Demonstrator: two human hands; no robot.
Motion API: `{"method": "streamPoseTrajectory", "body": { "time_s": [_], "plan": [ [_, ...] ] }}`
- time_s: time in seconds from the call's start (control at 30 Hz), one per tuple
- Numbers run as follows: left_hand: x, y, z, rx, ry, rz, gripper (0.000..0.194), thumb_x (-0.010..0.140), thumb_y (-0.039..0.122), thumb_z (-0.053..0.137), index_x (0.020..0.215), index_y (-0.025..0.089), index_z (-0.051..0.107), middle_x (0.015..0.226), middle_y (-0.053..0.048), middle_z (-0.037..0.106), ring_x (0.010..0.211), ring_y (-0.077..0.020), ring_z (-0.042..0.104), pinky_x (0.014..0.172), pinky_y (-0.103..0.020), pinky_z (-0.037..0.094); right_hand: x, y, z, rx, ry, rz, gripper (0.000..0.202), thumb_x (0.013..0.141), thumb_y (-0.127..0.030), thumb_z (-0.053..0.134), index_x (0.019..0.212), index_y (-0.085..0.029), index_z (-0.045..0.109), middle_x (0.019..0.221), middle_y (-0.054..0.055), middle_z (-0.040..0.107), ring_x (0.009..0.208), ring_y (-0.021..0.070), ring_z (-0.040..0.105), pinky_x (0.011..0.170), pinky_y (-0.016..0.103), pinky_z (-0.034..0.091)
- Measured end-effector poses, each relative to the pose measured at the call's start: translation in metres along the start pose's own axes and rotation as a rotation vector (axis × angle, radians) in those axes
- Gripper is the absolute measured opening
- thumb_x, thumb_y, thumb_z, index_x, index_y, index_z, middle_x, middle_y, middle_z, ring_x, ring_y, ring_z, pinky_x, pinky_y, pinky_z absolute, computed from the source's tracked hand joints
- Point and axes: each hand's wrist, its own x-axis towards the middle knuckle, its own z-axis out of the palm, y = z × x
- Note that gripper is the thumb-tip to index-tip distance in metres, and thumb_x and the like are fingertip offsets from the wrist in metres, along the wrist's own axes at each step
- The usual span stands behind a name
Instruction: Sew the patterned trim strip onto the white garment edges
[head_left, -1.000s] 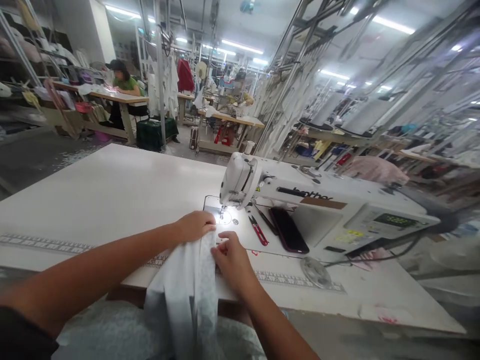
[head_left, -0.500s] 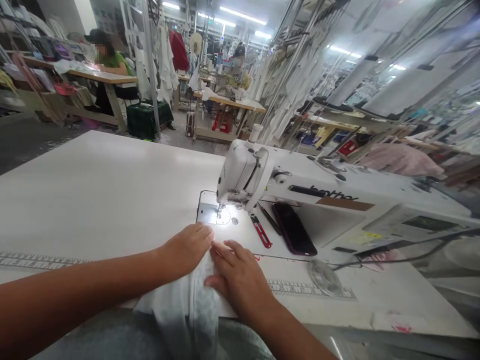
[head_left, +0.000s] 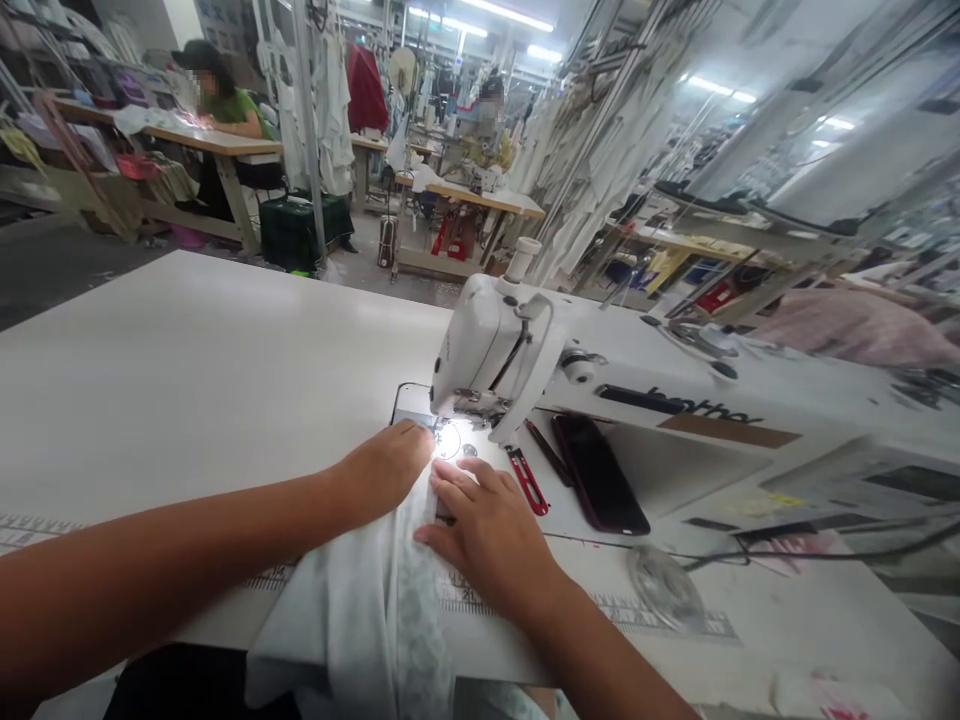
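From my head view, I have both bare hands at the needle end of a white Brother sewing machine (head_left: pixel 480 345). The left hand (head_left: pixel 386 465) lies over the pale fabric (head_left: pixel 349 610), its fingers bunched close together just short of the lit needle area; the thumb is hidden, so I cannot tell whether they pinch the cloth or only press it. The right hand (head_left: pixel 499 530) rests palm down at the fabric's right edge, fingertips near the needle, thumb spread well away from the other fingers. The fabric runs back from under my hands, folded lengthwise with a faintly patterned strip on its right, and hangs over the front edge of the white tabletop (head_left: pixel 217 370).

To the right of the needle I see red thread snips (head_left: pixel 530 484), a slim dark tool (head_left: pixel 549 452) and a smartphone (head_left: pixel 600 475) beneath the machine's arm. A clear disc (head_left: pixel 666 588) overlaps the ruler strip (head_left: pixel 34 530). Beyond, a co-worker in green (head_left: pixel 246 115) sits at another table.
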Motion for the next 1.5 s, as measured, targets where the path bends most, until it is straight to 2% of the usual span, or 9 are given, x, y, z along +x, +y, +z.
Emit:
{"method": "streamPoseTrajectory", "body": {
  "time_s": [0.13,0.23,0.47,0.77,1.03,1.27,1.5],
  "plan": [
    [0.0004,-0.0013,0.0024,0.03,-0.03,-0.002,0.02,0.091,0.006,0.04,0.103,0.009,0.056,0.102,-0.012,0.059,0.102,-0.0247,0.053,0.088,-0.04,0.049,-0.0013,0.0017,0.0016,0.025,0.02,0.003,0.045,0.083,-0.045,0.071,0.117,-0.017,0.063,0.129,0.008,0.062,0.118,0.0307,0.05,0.09,0.047,0.045],
    [0.0009,-0.0019,0.0038,0.007,-0.022,-0.016,0.019,0.091,0.007,0.041,0.102,0.009,0.056,0.103,-0.013,0.059,0.103,-0.0252,0.053,0.088,-0.041,0.049,-0.0012,0.0029,0.0024,0.032,0.021,0.011,0.046,0.081,-0.044,0.073,0.117,-0.016,0.063,0.129,0.007,0.061,0.118,0.0315,0.049,0.09,0.047,0.045],
    [0.0012,-0.001,0.0044,-0.049,0.024,-0.028,0.02,0.089,0.004,0.04,0.1,0.011,0.056,0.1,-0.011,0.059,0.098,-0.0235,0.054,0.084,-0.04,0.051,-0.0023,0.0035,0.0051,0.057,0.022,0.016,0.047,0.085,-0.044,0.069,0.122,-0.016,0.06,0.133,0.007,0.059,0.122,0.0313,0.046,0.093,0.047,0.042],
    [0.0018,0.0004,0.0043,0.038,-0.002,-0.008,0.019,0.09,0.004,0.039,0.09,0.011,0.056,0.092,-0.01,0.058,0.088,-0.0218,0.052,0.081,-0.039,0.05,-0.0031,0.0011,0.0029,0.069,-0.001,0.039,0.048,0.086,-0.04,0.067,0.125,-0.013,0.057,0.132,0.008,0.059,0.123,0.0316,0.045,0.095,0.047,0.042],
    [0.0019,-0.001,0.0042,0.029,0.014,0.012,0.021,0.09,0.006,0.038,0.093,0.013,0.057,0.095,-0.01,0.058,0.094,-0.0229,0.053,0.086,-0.041,0.047,-0.0031,0.002,0.0042,0.081,0.024,0.035,0.046,0.087,-0.039,0.066,0.125,-0.016,0.058,0.133,0.008,0.058,0.123,0.0321,0.044,0.094,0.047,0.042],
    [0.0044,0.0012,0.0015,0.073,-0.017,0.015,0.022,0.091,0.005,0.037,0.089,0.012,0.058,0.094,-0.011,0.059,0.095,-0.024,0.053,0.09,-0.043,0.045,-0.001,0.0027,0.0054,0.059,0.034,0.028,0.045,0.088,-0.041,0.064,0.123,-0.014,0.059,0.133,0.008,0.058,0.123,0.0323,0.043,0.094,0.047,0.041],
    [0.0015,0.0048,-0.001,0.024,-0.034,-0.031,0.021,0.09,0.006,0.038,0.094,0.011,0.058,0.098,-0.012,0.059,0.095,-0.0242,0.052,0.088,-0.042,0.047,-0.0055,-0.0036,0.0061,0.011,0.004,0.021,0.045,0.091,-0.037,0.058,0.128,-0.011,0.057,0.135,0.01,0.056,0.122,0.0321,0.044,0.093,0.046,0.042]
  ]
}}
